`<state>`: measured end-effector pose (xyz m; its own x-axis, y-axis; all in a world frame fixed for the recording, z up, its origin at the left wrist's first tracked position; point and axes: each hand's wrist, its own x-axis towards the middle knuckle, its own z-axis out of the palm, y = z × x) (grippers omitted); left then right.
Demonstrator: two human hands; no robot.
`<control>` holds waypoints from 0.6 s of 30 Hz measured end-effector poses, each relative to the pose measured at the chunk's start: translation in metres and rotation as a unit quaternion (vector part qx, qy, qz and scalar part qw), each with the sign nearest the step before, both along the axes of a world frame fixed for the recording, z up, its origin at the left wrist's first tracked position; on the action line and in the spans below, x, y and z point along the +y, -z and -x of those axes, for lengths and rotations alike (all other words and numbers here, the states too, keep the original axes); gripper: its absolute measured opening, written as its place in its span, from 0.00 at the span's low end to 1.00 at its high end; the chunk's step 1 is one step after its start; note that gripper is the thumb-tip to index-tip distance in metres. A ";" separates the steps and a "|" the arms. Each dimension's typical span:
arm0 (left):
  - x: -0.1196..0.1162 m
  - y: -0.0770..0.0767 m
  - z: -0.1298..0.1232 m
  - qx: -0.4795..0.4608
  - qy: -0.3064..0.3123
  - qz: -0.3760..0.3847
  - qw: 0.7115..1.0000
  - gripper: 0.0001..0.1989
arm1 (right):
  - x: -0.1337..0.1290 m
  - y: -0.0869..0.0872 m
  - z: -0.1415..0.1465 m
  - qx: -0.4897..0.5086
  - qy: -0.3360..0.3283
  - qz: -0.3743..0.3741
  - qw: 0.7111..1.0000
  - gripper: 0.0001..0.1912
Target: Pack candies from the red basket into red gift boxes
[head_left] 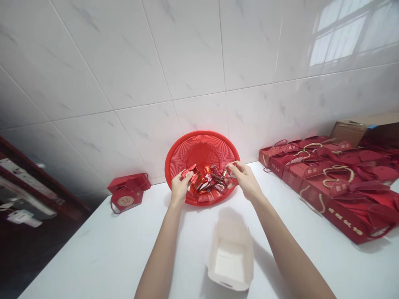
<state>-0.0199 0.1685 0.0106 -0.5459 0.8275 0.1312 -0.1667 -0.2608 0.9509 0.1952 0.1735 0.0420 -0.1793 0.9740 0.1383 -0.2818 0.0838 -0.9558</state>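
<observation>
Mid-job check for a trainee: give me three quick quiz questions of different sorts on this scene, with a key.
1. True or false: the white box is open, its floor bare.
2. Which holds the pile of wrapped sweets?
A) the white box
B) the red basket
C) the brown carton
3. Fill in: the left hand holds a sweet in a ____ wrapper.

Key: 1 true; 2 B; 3 red

We count one basket [202, 133] in the centre, one open white box [230, 261] near five-thirty, one small red box [127, 200] at eight, one cardboard box [348, 132] at three; sweets [212, 179] and gift boxes [311, 182] overlap uncountably.
</observation>
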 end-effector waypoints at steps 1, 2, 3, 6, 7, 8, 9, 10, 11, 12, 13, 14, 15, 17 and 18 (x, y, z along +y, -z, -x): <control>0.000 -0.001 0.001 0.000 0.010 -0.002 1.000 0.20 | 0.000 0.000 0.000 0.004 -0.002 0.001 1.000 0.15; -0.001 -0.002 0.000 -0.004 0.016 -0.006 1.000 0.19 | 0.000 0.000 0.001 0.009 -0.005 0.003 1.000 0.15; -0.002 -0.004 -0.001 -0.014 0.019 -0.008 1.000 0.17 | 0.000 0.001 0.001 0.015 -0.010 0.007 1.000 0.16; -0.006 -0.009 -0.009 -0.061 0.037 0.000 0.997 0.12 | 0.000 0.002 0.003 0.033 -0.032 0.021 0.999 0.17; -0.007 -0.011 -0.012 -0.072 0.047 0.005 0.996 0.11 | 0.000 0.003 0.003 0.036 -0.040 0.024 0.998 0.17; -0.008 -0.013 -0.015 -0.077 0.060 0.010 0.995 0.10 | 0.000 0.004 0.004 0.039 -0.046 0.027 0.998 0.18; -0.010 -0.014 -0.017 -0.077 0.076 0.015 0.994 0.10 | 0.000 0.005 0.005 0.040 -0.052 0.030 0.997 0.18; -0.012 -0.016 -0.020 -0.074 0.094 0.019 0.993 0.10 | 0.000 0.006 0.006 0.041 -0.056 0.033 0.997 0.18; -0.014 -0.017 -0.023 -0.069 0.115 0.023 0.991 0.10 | 0.001 0.007 0.007 0.041 -0.060 0.037 0.997 0.18; -0.016 -0.019 -0.026 -0.063 0.136 0.025 0.988 0.11 | 0.001 0.008 0.009 0.043 -0.063 0.043 0.996 0.19; -0.019 -0.022 -0.030 -0.056 0.157 0.025 0.986 0.11 | 0.002 0.009 0.010 0.046 -0.066 0.049 0.996 0.19; -0.022 -0.024 -0.033 -0.048 0.176 0.023 0.983 0.12 | 0.002 0.010 0.011 0.048 -0.069 0.055 0.995 0.19; -0.025 -0.026 -0.036 -0.038 0.193 0.020 0.980 0.14 | 0.003 0.010 0.011 0.048 -0.070 0.061 0.994 0.18; -0.031 -0.029 -0.043 -0.014 0.217 0.017 0.976 0.15 | 0.003 0.010 0.012 0.039 -0.074 0.072 0.994 0.18; -0.033 -0.030 -0.046 -0.001 0.224 0.015 0.974 0.16 | 0.002 0.010 0.012 0.031 -0.079 0.076 0.994 0.19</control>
<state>0.0262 0.1351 0.0402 -0.1295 0.9864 0.1016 -0.2597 -0.1326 0.9565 0.1834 0.1755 0.0319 -0.3266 0.9451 0.0073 -0.3392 -0.1100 -0.9343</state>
